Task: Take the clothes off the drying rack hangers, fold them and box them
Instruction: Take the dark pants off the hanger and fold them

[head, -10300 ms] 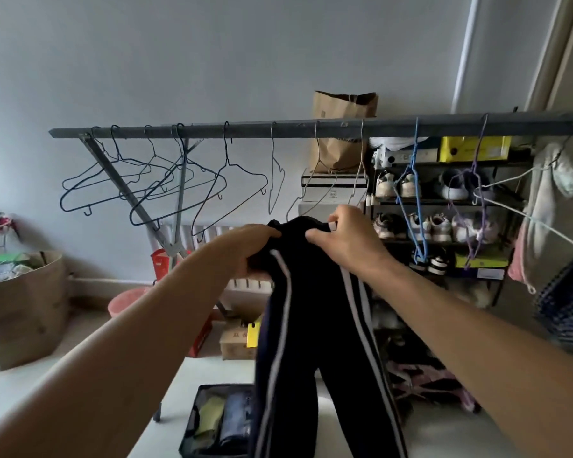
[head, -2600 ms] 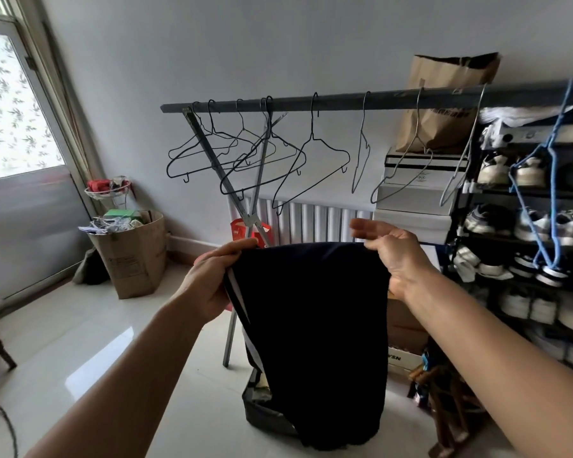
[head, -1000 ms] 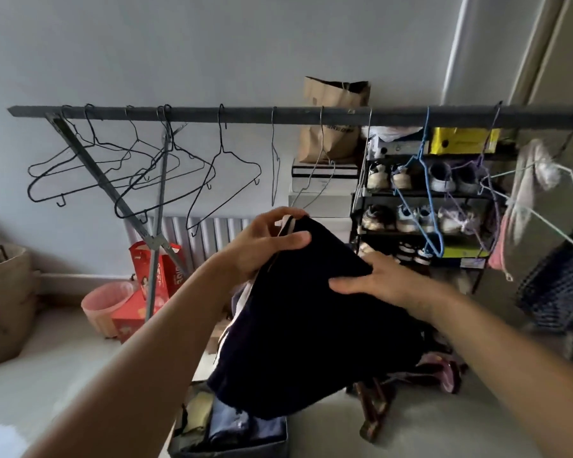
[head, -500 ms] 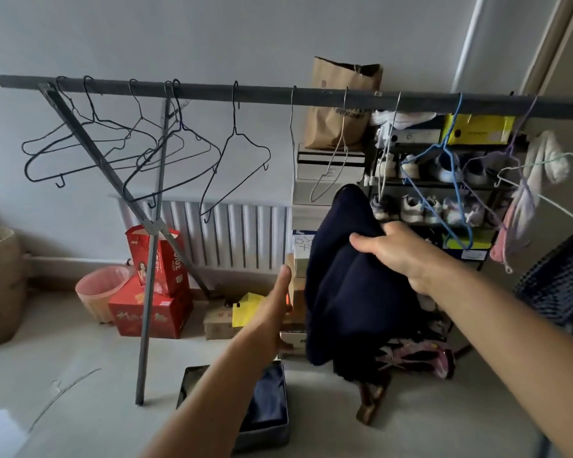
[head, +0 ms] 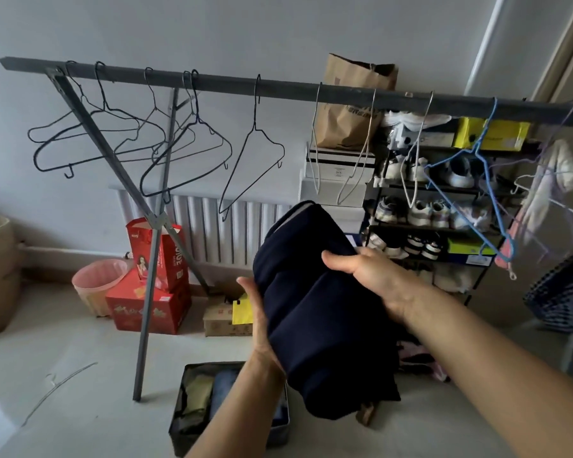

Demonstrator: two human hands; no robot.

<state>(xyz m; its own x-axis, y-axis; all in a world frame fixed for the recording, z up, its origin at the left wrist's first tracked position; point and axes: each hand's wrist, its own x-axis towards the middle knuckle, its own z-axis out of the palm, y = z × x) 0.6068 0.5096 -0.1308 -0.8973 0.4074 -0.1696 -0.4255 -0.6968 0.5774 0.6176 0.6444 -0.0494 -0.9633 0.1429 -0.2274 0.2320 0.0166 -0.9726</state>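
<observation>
Folded navy trousers (head: 315, 312) hang in mid-air in front of me, over the floor. My right hand (head: 368, 276) grips their upper right side, thumb on the front. My left hand (head: 257, 315) presses flat against their left edge with straight fingers. Below stands the dark storage box (head: 179, 411) with folded olive and blue clothes inside. The grey drying rack bar (head: 212, 84) carries several empty wire hangers (head: 186, 140). A white garment (head: 553, 180) and a dark checked one (head: 563, 295) still hang at the far right.
A shoe rack (head: 444, 206) with shoes and boxes stands behind the trousers. Red cartons (head: 153, 285), a pink bin (head: 96, 282) and a radiator (head: 219, 226) line the wall. The rack's leg (head: 146, 312) stands left of the box. A loose wire (head: 57, 388) lies on the floor.
My left hand has come up from below and now presses on the trousers' left side. The trousers have moved lower and are folded into a tighter bundle.
</observation>
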